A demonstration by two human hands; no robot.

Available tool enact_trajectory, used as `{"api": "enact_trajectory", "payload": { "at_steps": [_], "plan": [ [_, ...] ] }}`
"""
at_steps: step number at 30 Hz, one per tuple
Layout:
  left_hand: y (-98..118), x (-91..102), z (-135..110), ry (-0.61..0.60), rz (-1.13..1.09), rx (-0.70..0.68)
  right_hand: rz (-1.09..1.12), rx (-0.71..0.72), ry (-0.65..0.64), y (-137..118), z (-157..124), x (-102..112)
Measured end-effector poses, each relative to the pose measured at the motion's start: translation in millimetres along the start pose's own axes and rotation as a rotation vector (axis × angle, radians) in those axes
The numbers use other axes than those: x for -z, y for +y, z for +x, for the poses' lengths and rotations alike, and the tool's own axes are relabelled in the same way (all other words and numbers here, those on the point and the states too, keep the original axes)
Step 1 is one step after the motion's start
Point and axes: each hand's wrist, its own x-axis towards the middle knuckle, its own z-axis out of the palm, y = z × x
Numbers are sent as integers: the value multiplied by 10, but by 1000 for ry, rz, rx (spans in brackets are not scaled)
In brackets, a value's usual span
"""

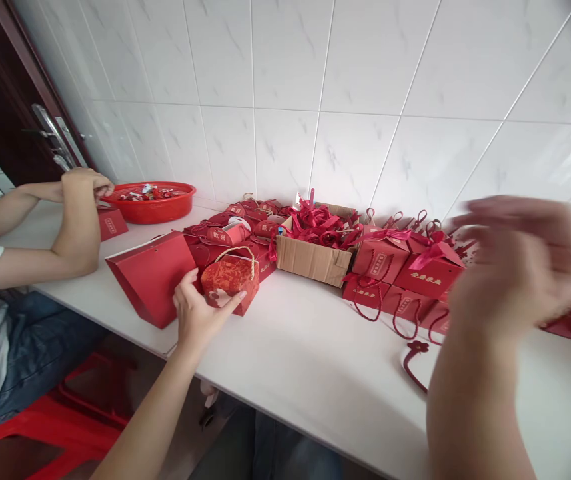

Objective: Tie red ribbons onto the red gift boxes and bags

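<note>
My left hand (pixel 200 310) grips a small red patterned gift box (pixel 228 283) by its sides, thumb on the near right face. A twisted gold cord handle (pixel 238 252) arches over the box. Just left of my fingers stands a bigger plain red carton (pixel 158 273). On the right my right hand (pixel 520 260) is raised above the table and smeared by motion, so I cannot make out its fingers or anything in them. Beyond it stand stacked red gift boxes (pixel 432 270) with bows and cord handles. A dark red cord (pixel 410 373) with a flower-shaped end lies near my right forearm.
A cardboard box (pixel 312 261) of red ribbons (pixel 315 223) stands mid-table near the tiled wall. Left of it are several closed red boxes (pixel 230 232). A red basin (pixel 165 212) holds wrapped sweets. Another person's arms (pixel 75 220) reach over a red box at far left.
</note>
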Motion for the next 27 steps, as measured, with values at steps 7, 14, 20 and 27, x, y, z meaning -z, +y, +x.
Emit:
{"api": "enact_trajectory", "payload": {
  "at_steps": [7, 14, 20, 27],
  "plan": [
    [136, 25, -209, -233, -270, -27, -344, -247, -828, 413, -108, -544],
    [182, 87, -531, -559, -603, -114, -443, -252, -987, 659, -305, -706],
    [252, 80, -649, -599, -704, -60, -454, -225, -982, 685, -324, -727],
    [322, 30, -835, -549, -639, -49, -376, -118, -856, 557, -195, -650]
  ]
}}
